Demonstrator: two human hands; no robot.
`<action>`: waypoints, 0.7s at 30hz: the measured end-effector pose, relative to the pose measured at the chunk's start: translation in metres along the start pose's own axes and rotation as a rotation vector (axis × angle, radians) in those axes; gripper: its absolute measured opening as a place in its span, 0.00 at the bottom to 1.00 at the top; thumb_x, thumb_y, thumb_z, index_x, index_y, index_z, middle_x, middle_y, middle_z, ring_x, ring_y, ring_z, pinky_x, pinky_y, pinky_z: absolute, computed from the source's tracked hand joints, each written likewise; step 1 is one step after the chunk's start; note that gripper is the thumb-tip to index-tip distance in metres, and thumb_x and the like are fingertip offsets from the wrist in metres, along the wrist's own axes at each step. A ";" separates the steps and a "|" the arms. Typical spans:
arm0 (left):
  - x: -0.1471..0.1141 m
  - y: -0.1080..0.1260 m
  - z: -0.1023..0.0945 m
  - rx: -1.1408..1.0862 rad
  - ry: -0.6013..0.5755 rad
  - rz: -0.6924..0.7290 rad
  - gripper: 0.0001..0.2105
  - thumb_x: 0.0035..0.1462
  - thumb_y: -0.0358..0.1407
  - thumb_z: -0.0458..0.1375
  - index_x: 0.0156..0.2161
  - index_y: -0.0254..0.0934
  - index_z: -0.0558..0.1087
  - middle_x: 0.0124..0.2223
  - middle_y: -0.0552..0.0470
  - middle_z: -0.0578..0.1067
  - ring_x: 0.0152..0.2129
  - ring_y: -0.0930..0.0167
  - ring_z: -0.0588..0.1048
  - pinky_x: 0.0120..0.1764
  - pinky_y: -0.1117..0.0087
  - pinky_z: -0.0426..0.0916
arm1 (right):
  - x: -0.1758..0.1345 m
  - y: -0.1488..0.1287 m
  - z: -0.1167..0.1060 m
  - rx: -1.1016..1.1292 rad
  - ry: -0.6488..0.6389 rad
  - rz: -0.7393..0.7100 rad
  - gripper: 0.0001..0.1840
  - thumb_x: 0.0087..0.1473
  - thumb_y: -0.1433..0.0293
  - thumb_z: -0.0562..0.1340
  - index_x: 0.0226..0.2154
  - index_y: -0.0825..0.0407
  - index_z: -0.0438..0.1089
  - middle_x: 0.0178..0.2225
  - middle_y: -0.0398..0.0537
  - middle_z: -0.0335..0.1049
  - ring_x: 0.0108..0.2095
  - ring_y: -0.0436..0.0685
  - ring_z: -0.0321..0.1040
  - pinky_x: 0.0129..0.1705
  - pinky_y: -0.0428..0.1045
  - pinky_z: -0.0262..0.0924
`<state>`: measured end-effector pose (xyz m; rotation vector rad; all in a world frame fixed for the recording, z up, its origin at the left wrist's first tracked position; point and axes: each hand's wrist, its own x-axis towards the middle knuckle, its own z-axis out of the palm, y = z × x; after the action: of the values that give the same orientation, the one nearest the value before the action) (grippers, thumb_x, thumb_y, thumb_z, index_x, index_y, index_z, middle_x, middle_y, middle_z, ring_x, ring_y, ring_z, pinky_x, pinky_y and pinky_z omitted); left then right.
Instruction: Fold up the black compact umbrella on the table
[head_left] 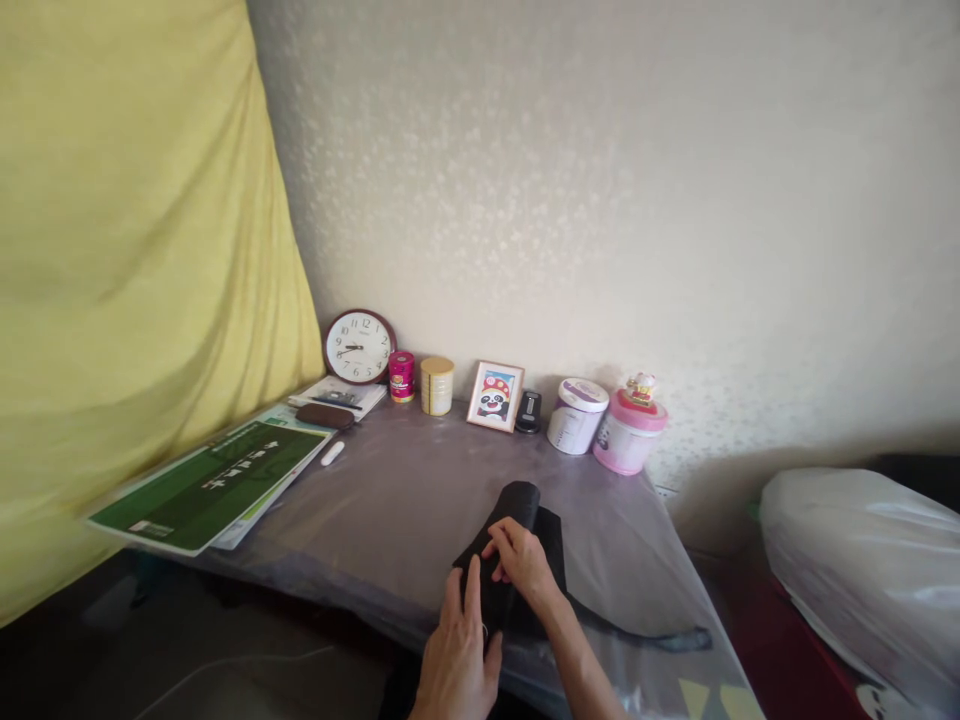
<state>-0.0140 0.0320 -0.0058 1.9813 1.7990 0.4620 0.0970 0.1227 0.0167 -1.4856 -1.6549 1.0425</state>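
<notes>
A black cloth piece (517, 500), folded over on itself, lies near the front edge of the table. From its right side a long dark strap (645, 638) trails across the tabletop. My left hand (459, 640) rests at the cloth's near left side, fingers stretched out and thumb apart. Over the middle of the cloth, my right hand (525, 565) has its fingers curled and pinched together on the fabric. What lies under the fold is hidden.
Plastic film covers the table (390, 510). Along the wall stand a clock (360, 346), several tins and tubs, and a framed panda picture (495, 396). Green booklets (217, 485) lie left, near a brown case (325, 415) and white stick (332, 453). A plastic-wrapped bundle (862, 560) sits right.
</notes>
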 end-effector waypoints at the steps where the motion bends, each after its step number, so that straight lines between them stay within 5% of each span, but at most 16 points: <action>1: -0.001 0.001 -0.002 0.007 0.028 0.020 0.35 0.53 0.30 0.48 0.63 0.37 0.34 0.65 0.41 0.41 0.58 0.65 0.56 0.51 0.71 0.60 | 0.000 0.000 0.000 -0.010 0.000 -0.013 0.11 0.54 0.64 0.50 0.26 0.51 0.62 0.24 0.41 0.72 0.14 0.45 0.64 0.15 0.39 0.55; 4: 0.001 0.004 -0.006 0.045 0.020 0.090 0.38 0.50 0.27 0.50 0.62 0.42 0.34 0.66 0.47 0.31 0.59 0.63 0.54 0.51 0.69 0.60 | 0.001 0.001 0.001 -0.034 0.005 -0.047 0.12 0.55 0.64 0.50 0.25 0.50 0.62 0.23 0.40 0.72 0.15 0.46 0.65 0.17 0.40 0.57; 11: 0.010 0.011 -0.004 0.109 -0.128 0.075 0.38 0.47 0.20 0.44 0.62 0.36 0.35 0.66 0.48 0.34 0.54 0.67 0.62 0.48 0.74 0.62 | -0.005 0.005 0.000 -0.114 0.051 -0.147 0.12 0.57 0.64 0.49 0.30 0.49 0.66 0.24 0.41 0.72 0.18 0.48 0.66 0.22 0.43 0.60; 16: 0.013 0.007 0.003 0.069 -0.160 0.060 0.37 0.47 0.19 0.43 0.62 0.33 0.35 0.66 0.44 0.36 0.51 0.70 0.66 0.47 0.76 0.63 | -0.019 0.007 -0.006 -0.334 0.203 -0.449 0.13 0.58 0.67 0.50 0.37 0.49 0.69 0.34 0.47 0.73 0.36 0.53 0.69 0.41 0.48 0.63; 21: 0.014 0.007 0.003 0.057 -0.178 0.046 0.37 0.47 0.18 0.41 0.62 0.34 0.34 0.66 0.45 0.36 0.52 0.71 0.65 0.47 0.77 0.62 | -0.004 0.027 -0.015 -0.502 0.173 -0.608 0.14 0.59 0.70 0.51 0.40 0.50 0.71 0.44 0.49 0.72 0.52 0.58 0.60 0.55 0.58 0.51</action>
<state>-0.0047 0.0448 -0.0055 2.0361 1.6770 0.2419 0.1225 0.1217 -0.0003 -1.1755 -2.1367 0.1699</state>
